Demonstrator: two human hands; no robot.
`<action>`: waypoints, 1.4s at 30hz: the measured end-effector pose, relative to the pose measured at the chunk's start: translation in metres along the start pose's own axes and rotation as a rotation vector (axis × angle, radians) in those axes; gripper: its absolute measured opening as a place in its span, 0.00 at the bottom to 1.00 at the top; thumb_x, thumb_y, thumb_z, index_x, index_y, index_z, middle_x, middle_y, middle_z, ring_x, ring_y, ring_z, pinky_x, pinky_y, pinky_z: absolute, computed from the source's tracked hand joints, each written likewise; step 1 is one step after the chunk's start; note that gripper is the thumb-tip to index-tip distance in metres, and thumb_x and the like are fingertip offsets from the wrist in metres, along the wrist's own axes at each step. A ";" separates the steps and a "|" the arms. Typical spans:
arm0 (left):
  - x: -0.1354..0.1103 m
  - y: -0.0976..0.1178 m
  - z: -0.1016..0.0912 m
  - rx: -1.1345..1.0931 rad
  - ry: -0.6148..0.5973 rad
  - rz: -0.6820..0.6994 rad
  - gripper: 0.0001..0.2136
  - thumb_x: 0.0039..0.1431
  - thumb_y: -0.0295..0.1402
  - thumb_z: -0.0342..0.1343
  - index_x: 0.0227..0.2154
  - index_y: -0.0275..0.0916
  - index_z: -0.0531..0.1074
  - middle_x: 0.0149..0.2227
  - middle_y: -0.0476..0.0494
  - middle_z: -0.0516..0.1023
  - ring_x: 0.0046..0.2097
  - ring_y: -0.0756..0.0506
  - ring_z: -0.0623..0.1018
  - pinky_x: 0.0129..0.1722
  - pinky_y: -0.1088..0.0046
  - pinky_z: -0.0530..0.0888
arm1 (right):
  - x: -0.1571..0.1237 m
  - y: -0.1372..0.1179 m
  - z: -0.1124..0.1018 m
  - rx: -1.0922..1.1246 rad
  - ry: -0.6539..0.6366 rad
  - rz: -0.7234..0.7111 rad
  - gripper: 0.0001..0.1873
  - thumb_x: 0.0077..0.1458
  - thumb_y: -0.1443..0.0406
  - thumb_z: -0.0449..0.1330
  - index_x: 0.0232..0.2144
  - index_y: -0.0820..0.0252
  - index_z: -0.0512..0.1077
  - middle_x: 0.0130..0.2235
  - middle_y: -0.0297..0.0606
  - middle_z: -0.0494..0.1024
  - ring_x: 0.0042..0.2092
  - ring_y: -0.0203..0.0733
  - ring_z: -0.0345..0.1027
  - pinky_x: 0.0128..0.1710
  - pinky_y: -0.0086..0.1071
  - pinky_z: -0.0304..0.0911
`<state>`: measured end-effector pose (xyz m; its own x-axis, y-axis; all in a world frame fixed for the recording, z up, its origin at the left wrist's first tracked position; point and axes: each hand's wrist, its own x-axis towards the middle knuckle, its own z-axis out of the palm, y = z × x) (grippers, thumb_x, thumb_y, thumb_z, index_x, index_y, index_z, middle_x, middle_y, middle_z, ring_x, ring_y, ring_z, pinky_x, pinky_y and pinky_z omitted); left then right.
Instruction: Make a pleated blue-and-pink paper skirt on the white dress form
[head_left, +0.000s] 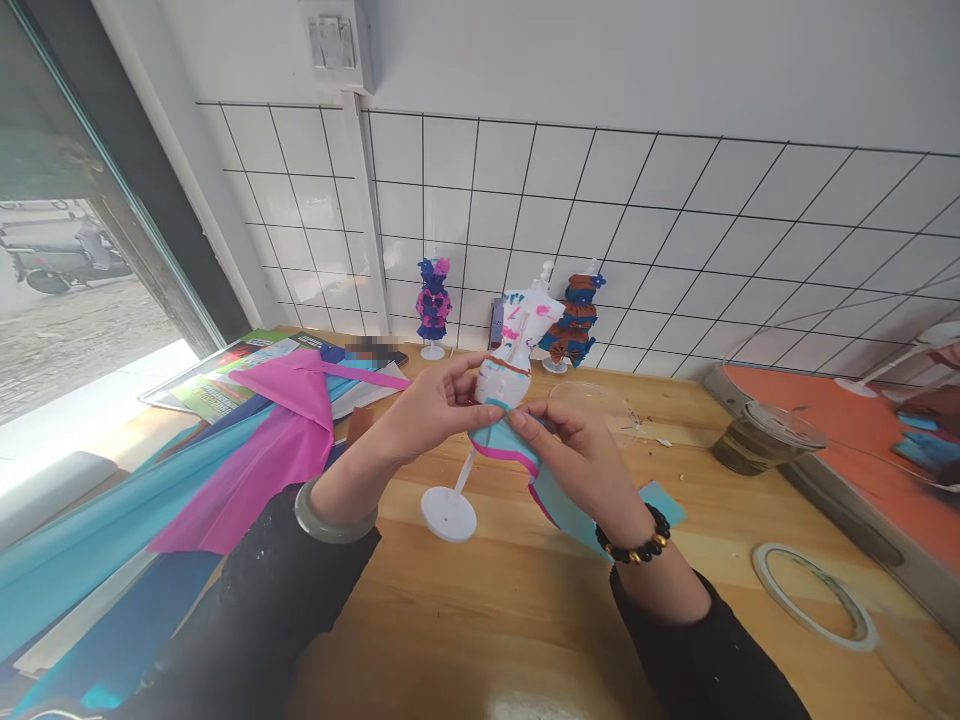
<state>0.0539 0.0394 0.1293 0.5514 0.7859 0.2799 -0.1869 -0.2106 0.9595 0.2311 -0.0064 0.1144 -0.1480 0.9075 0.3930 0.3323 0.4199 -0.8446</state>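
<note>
A small white dress form (504, 382) on a stand with a round base (448, 514) is tilted in front of me, its torso marked with pink and blue patches and a brown band at the waist. My left hand (442, 405) pinches the top edge of a turquoise paper strip with a pink border (499, 440) against the form's hip. Across from it, my right hand (574, 450) pinches the same strip between thumb and finger. The strip's loose end hangs below my right hand, partly hidden by it.
Two small decorated dress forms, one blue and pink (433, 305), one brown and blue (574, 325), stand by the tiled wall. Pink paper (289, 440) and turquoise sheets lie left. A lidded cup (765, 440), a tape roll (814, 598) and an orange board (832, 420) are right.
</note>
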 end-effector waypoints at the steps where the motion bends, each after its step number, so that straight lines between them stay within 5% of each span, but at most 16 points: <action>1: 0.000 0.000 0.000 0.002 -0.009 -0.006 0.30 0.47 0.31 0.63 0.55 0.36 0.62 0.43 0.38 0.75 0.45 0.44 0.74 0.42 0.69 0.72 | 0.000 0.000 0.000 -0.009 0.011 0.006 0.14 0.55 0.56 0.56 0.28 0.60 0.74 0.28 0.35 0.75 0.30 0.36 0.64 0.30 0.29 0.60; 15: 0.001 -0.002 0.004 -0.004 0.011 -0.030 0.30 0.46 0.32 0.64 0.54 0.36 0.62 0.45 0.37 0.75 0.45 0.44 0.74 0.42 0.70 0.72 | -0.001 -0.002 0.000 -0.101 0.080 -0.012 0.14 0.54 0.56 0.57 0.27 0.61 0.74 0.25 0.34 0.74 0.28 0.35 0.63 0.27 0.29 0.58; 23: 0.002 -0.005 0.002 -0.004 0.027 -0.019 0.30 0.47 0.32 0.63 0.54 0.36 0.62 0.41 0.39 0.76 0.42 0.45 0.74 0.40 0.71 0.71 | 0.000 -0.005 -0.004 -0.039 -0.040 0.032 0.16 0.55 0.55 0.55 0.29 0.60 0.74 0.27 0.34 0.74 0.28 0.35 0.63 0.27 0.28 0.59; 29: 0.002 -0.007 0.001 0.006 0.046 -0.022 0.29 0.48 0.33 0.62 0.54 0.36 0.62 0.40 0.40 0.76 0.41 0.46 0.74 0.37 0.73 0.71 | 0.000 -0.005 -0.005 -0.089 0.054 0.095 0.17 0.50 0.54 0.60 0.20 0.61 0.69 0.20 0.31 0.67 0.23 0.32 0.57 0.23 0.28 0.55; 42: 0.001 -0.002 -0.003 -0.002 0.016 -0.025 0.30 0.46 0.32 0.63 0.54 0.36 0.63 0.40 0.40 0.76 0.40 0.46 0.75 0.39 0.71 0.72 | -0.002 -0.006 -0.008 -0.051 -0.061 -0.089 0.10 0.55 0.59 0.56 0.33 0.56 0.76 0.30 0.35 0.76 0.32 0.38 0.66 0.32 0.32 0.61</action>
<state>0.0527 0.0422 0.1271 0.5432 0.7998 0.2556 -0.1748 -0.1901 0.9661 0.2370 -0.0110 0.1218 -0.2347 0.8659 0.4418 0.3616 0.4997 -0.7871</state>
